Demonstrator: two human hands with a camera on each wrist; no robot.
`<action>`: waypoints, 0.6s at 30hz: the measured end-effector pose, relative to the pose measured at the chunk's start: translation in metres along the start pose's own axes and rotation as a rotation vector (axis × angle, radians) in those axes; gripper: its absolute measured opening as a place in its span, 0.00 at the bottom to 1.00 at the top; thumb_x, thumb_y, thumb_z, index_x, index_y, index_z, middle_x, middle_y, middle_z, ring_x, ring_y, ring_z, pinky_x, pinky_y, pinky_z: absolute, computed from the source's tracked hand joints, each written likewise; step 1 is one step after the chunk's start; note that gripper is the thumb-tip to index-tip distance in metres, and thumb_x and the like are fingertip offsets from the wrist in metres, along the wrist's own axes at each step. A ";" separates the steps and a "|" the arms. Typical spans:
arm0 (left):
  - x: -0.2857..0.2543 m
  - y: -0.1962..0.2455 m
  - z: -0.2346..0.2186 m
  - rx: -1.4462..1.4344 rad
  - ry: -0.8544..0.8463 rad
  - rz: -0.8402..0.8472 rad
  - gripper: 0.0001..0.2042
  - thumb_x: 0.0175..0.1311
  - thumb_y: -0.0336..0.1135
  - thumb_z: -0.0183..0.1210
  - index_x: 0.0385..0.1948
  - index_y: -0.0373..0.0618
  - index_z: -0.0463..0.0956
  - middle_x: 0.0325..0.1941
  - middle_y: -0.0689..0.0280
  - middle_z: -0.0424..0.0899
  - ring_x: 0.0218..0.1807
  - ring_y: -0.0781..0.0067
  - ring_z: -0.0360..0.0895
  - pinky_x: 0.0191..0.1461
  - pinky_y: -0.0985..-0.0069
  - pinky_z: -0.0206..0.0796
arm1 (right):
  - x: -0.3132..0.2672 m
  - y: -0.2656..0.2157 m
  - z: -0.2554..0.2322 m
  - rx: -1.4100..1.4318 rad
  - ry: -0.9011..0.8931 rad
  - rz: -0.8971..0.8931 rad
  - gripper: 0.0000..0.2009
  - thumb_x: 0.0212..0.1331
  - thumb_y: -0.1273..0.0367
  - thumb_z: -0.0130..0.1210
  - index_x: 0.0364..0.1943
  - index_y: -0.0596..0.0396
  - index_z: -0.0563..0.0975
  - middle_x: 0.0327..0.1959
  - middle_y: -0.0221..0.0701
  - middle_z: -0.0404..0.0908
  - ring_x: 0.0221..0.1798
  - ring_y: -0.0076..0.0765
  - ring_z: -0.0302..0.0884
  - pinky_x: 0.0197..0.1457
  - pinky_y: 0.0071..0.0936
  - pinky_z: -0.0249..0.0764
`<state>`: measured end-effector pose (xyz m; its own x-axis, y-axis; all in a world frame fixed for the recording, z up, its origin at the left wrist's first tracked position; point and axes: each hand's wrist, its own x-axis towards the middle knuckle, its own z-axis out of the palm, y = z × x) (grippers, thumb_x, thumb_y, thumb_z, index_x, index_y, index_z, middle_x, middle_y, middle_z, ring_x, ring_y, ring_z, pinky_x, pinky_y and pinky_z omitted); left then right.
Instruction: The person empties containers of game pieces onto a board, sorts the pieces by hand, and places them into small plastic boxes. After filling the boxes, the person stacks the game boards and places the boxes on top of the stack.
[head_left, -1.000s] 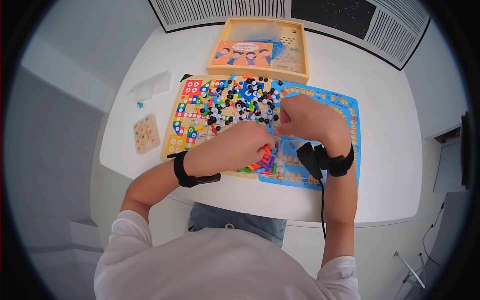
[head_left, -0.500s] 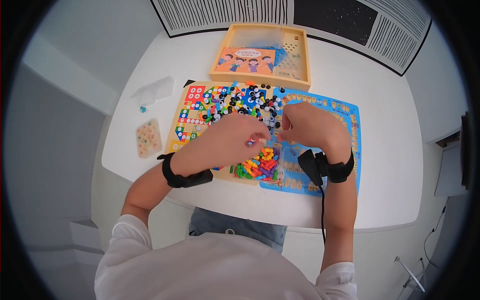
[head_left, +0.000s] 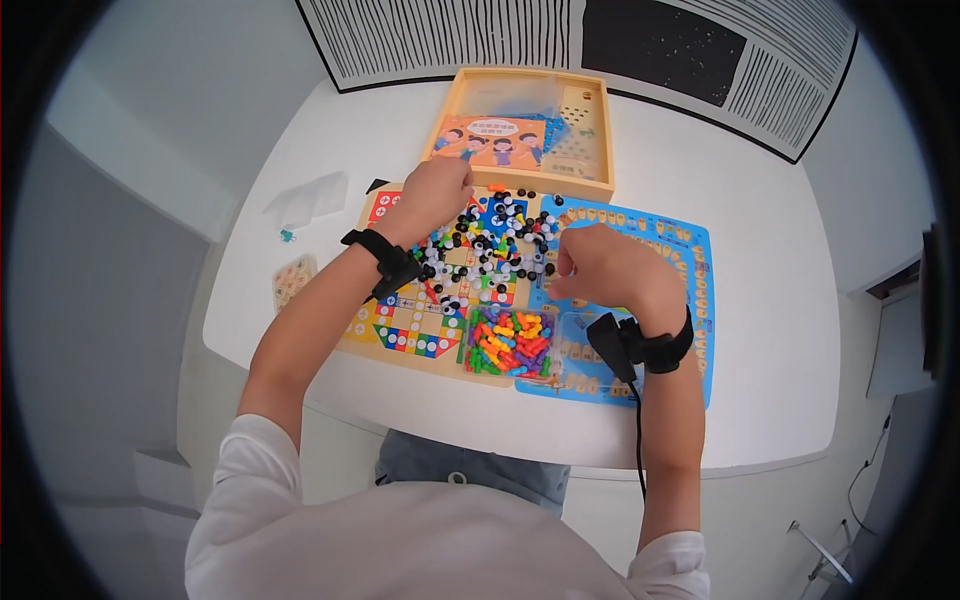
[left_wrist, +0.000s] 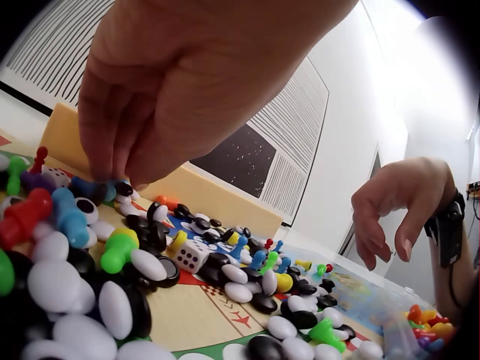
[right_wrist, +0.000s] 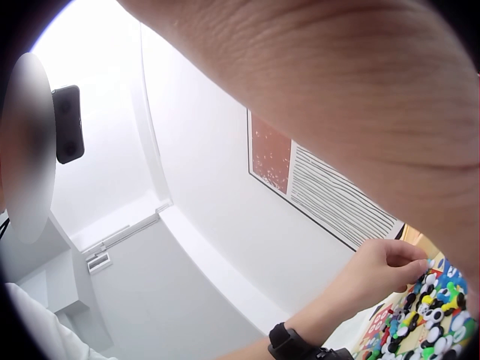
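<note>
My left hand (head_left: 435, 195) reaches over the far left part of the piece pile. In the left wrist view its thumb and fingertips come together on a blue pawn (left_wrist: 105, 189), largely hidden under them. Around it lie black and white round pieces (left_wrist: 120, 309), bright pawns such as a green one (left_wrist: 118, 251), and a white die (left_wrist: 190, 255). My right hand (head_left: 610, 265) hangs over the blue board (head_left: 690, 290), right of the pile, its fingers loosely bent with nothing between them. Nearer me, a clear box holds colourful pawns (head_left: 510, 342).
A wooden tray (head_left: 560, 184) with an orange booklet (head_left: 490, 142) stands behind the boards. On the left are a clear empty container (head_left: 308, 200), a small teal item (head_left: 288, 236) and a box of round wooden pieces (head_left: 295, 282). The ludo board (head_left: 415, 325) lies under the pile.
My left hand has moved from above the pawn box, away from me and leftward, to the pile's far edge. The pawn box is now uncovered. My right hand has stayed nearly in place.
</note>
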<state>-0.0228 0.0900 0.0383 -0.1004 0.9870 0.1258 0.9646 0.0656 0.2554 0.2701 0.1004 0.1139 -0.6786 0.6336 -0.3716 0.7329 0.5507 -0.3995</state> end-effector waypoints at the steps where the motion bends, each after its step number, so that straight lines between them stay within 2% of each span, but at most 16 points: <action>1: 0.001 -0.001 0.004 0.048 0.002 -0.005 0.08 0.62 0.32 0.66 0.39 0.41 0.87 0.36 0.59 0.91 0.38 0.58 0.88 0.46 0.62 0.80 | 0.001 0.002 0.002 -0.008 0.016 -0.014 0.16 0.56 0.57 0.73 0.38 0.52 0.83 0.43 0.37 0.88 0.48 0.47 0.87 0.49 0.40 0.80; 3: 0.001 -0.002 0.008 0.089 0.018 -0.006 0.08 0.62 0.31 0.65 0.40 0.42 0.87 0.36 0.59 0.91 0.39 0.57 0.88 0.46 0.61 0.79 | 0.000 0.003 0.004 -0.010 0.026 -0.028 0.16 0.56 0.57 0.73 0.38 0.52 0.83 0.43 0.37 0.87 0.48 0.47 0.87 0.49 0.40 0.81; 5: 0.000 -0.001 0.008 0.133 0.039 -0.008 0.07 0.62 0.31 0.65 0.40 0.42 0.87 0.37 0.60 0.91 0.41 0.57 0.88 0.46 0.61 0.79 | -0.003 0.001 0.002 0.041 0.082 -0.069 0.15 0.54 0.63 0.73 0.36 0.61 0.84 0.38 0.46 0.86 0.38 0.50 0.88 0.42 0.43 0.82; 6: -0.001 0.001 0.006 0.147 0.024 -0.014 0.08 0.63 0.30 0.64 0.41 0.42 0.86 0.37 0.60 0.91 0.41 0.56 0.88 0.47 0.60 0.79 | -0.004 0.001 0.001 0.042 0.083 -0.069 0.15 0.54 0.63 0.73 0.36 0.61 0.84 0.38 0.46 0.86 0.38 0.50 0.88 0.42 0.43 0.82; 8: -0.004 0.008 0.005 0.162 0.011 -0.016 0.09 0.64 0.30 0.62 0.43 0.43 0.86 0.38 0.59 0.91 0.42 0.55 0.88 0.48 0.59 0.79 | -0.005 0.001 -0.001 0.052 0.076 -0.078 0.15 0.54 0.62 0.73 0.37 0.61 0.84 0.40 0.47 0.87 0.42 0.52 0.88 0.45 0.45 0.82; 9: -0.006 0.010 0.007 0.144 0.083 0.083 0.09 0.64 0.30 0.62 0.44 0.43 0.86 0.39 0.59 0.90 0.43 0.54 0.87 0.48 0.58 0.79 | -0.004 0.003 0.001 0.054 0.077 -0.076 0.15 0.54 0.62 0.73 0.37 0.61 0.84 0.40 0.47 0.87 0.42 0.52 0.88 0.45 0.45 0.82; 10: -0.007 0.012 0.008 0.125 0.155 0.180 0.10 0.65 0.30 0.61 0.45 0.43 0.85 0.40 0.58 0.90 0.44 0.54 0.87 0.49 0.58 0.79 | -0.001 0.004 0.005 -0.002 0.084 -0.064 0.16 0.55 0.59 0.73 0.39 0.56 0.84 0.43 0.43 0.87 0.46 0.50 0.87 0.48 0.43 0.81; 11: -0.007 0.014 0.009 0.125 0.153 0.177 0.10 0.65 0.30 0.61 0.45 0.43 0.85 0.40 0.58 0.90 0.44 0.54 0.87 0.49 0.58 0.79 | 0.001 0.004 0.007 -0.058 0.088 -0.055 0.17 0.56 0.56 0.73 0.41 0.52 0.83 0.46 0.39 0.87 0.50 0.48 0.86 0.51 0.42 0.80; 13: -0.004 0.017 0.010 0.237 0.046 0.256 0.09 0.66 0.30 0.61 0.45 0.44 0.86 0.42 0.58 0.87 0.47 0.53 0.85 0.49 0.56 0.79 | -0.001 0.001 0.007 -0.060 0.079 -0.051 0.18 0.56 0.56 0.73 0.42 0.52 0.83 0.46 0.39 0.87 0.51 0.49 0.86 0.51 0.42 0.80; 18: 0.003 0.021 0.016 0.301 0.041 0.326 0.09 0.65 0.29 0.61 0.45 0.43 0.85 0.42 0.58 0.84 0.49 0.51 0.84 0.49 0.56 0.79 | -0.004 -0.001 0.004 -0.034 0.071 -0.032 0.18 0.57 0.56 0.73 0.43 0.52 0.83 0.46 0.40 0.86 0.51 0.50 0.86 0.52 0.43 0.80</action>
<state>0.0006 0.0962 0.0287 0.2166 0.9570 0.1930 0.9749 -0.2017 -0.0940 0.2718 0.0956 0.1125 -0.6978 0.6513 -0.2982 0.7126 0.5890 -0.3811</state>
